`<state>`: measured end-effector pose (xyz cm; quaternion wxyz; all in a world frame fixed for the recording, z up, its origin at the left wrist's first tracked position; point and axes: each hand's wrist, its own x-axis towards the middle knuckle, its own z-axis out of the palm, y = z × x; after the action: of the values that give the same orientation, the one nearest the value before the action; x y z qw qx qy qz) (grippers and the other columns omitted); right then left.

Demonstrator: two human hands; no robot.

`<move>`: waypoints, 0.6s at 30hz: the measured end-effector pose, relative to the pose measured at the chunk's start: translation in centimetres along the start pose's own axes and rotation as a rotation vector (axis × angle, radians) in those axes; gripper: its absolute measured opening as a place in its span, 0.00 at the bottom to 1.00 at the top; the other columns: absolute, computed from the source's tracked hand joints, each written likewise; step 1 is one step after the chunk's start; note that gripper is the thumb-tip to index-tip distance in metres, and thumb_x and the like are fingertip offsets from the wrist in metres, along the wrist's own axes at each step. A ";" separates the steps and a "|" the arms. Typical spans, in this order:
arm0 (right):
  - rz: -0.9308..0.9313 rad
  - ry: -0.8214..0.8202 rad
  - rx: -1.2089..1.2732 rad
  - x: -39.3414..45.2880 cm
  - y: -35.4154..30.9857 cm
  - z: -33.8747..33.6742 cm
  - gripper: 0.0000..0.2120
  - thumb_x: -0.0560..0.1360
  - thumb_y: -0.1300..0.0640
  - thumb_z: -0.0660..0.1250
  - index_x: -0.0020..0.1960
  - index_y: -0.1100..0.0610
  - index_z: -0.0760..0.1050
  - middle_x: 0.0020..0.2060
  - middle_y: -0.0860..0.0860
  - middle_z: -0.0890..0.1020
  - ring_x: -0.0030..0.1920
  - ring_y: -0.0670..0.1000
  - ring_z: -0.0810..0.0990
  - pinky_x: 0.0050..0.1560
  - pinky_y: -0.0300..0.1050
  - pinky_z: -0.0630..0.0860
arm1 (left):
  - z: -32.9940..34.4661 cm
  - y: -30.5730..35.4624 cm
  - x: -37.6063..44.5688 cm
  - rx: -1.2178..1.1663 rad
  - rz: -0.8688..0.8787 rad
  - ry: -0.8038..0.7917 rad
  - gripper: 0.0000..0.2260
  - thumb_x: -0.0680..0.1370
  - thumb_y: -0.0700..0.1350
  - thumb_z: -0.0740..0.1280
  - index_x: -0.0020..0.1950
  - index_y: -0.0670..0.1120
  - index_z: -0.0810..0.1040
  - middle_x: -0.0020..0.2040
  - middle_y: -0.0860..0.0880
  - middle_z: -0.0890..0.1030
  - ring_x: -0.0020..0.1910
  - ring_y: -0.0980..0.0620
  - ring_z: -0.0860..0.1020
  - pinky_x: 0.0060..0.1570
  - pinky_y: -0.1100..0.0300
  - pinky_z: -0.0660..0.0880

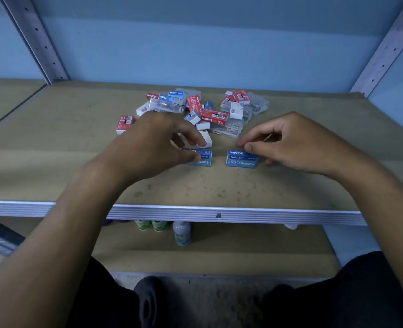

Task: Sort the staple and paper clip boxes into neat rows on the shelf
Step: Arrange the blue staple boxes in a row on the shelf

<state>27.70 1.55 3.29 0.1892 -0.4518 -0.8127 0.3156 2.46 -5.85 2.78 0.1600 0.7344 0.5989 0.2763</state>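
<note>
Two blue staple boxes stand side by side near the middle of the brown shelf [53,166]. My left hand [155,140] grips the left blue box [201,159] with thumb and fingers. My right hand [297,144] pinches the right blue box [241,159] at its right end. Behind them lies a loose pile of red staple boxes [214,117], more blue ones [177,94], white boxes [206,138] and clear paper clip boxes [258,105]. One red box [124,124] lies apart at the left.
Grey perforated uprights [35,41] [384,46] frame the shelf against a blue back wall. The metal front edge [219,215] runs across below my arms. On the lower shelf stand small bottles [182,233]. My dark-clad knees show at the bottom.
</note>
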 end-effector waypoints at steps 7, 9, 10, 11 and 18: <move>-0.050 0.004 -0.093 0.0 -0.4 0.2 0.06 0.75 0.53 0.74 0.50 0.43 0.87 0.41 0.38 0.86 0.40 0.34 0.82 0.42 0.29 0.74 | 0.2 0.2 0.2 0.005 0.000 -0.029 0.08 0.72 0.47 0.76 0.50 0.55 0.85 0.47 0.57 0.84 0.43 0.61 0.81 0.49 0.58 0.80; -0.053 0.007 -0.113 0.1 -0.5 0.1 0.07 0.75 0.53 0.74 0.50 0.43 0.87 0.41 0.37 0.86 0.41 0.33 0.82 0.40 0.24 0.71 | 0.2 0.1 0.3 0.008 -0.005 -0.041 0.08 0.72 0.47 0.76 0.51 0.54 0.85 0.47 0.58 0.84 0.43 0.61 0.81 0.50 0.57 0.80; -0.053 0.006 -0.120 0.1 -0.5 0.2 0.07 0.75 0.53 0.75 0.50 0.42 0.87 0.42 0.37 0.86 0.42 0.33 0.82 0.40 0.24 0.71 | 0.3 0.0 0.3 0.012 -0.006 -0.044 0.08 0.72 0.46 0.76 0.51 0.55 0.85 0.46 0.58 0.84 0.43 0.60 0.81 0.50 0.57 0.80; -0.055 0.003 -0.124 0.1 -0.6 0.2 0.07 0.75 0.53 0.75 0.50 0.42 0.87 0.42 0.37 0.86 0.43 0.33 0.82 0.40 0.24 0.72 | 0.3 0.0 0.4 0.019 -0.006 -0.046 0.09 0.72 0.46 0.76 0.51 0.55 0.85 0.46 0.58 0.84 0.44 0.60 0.81 0.50 0.57 0.80; -0.063 -0.005 -0.121 -0.3 -0.8 0.2 0.09 0.73 0.57 0.76 0.52 0.46 0.87 0.43 0.38 0.87 0.45 0.35 0.83 0.53 0.34 0.80 | 0.6 0.0 0.6 0.039 -0.007 -0.038 0.07 0.72 0.48 0.76 0.48 0.58 0.85 0.44 0.60 0.84 0.41 0.61 0.81 0.48 0.54 0.80</move>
<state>27.22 0.91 3.64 0.1695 -0.4360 -0.8445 0.2609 2.94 -5.17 2.41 0.1578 0.7403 0.6038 0.2500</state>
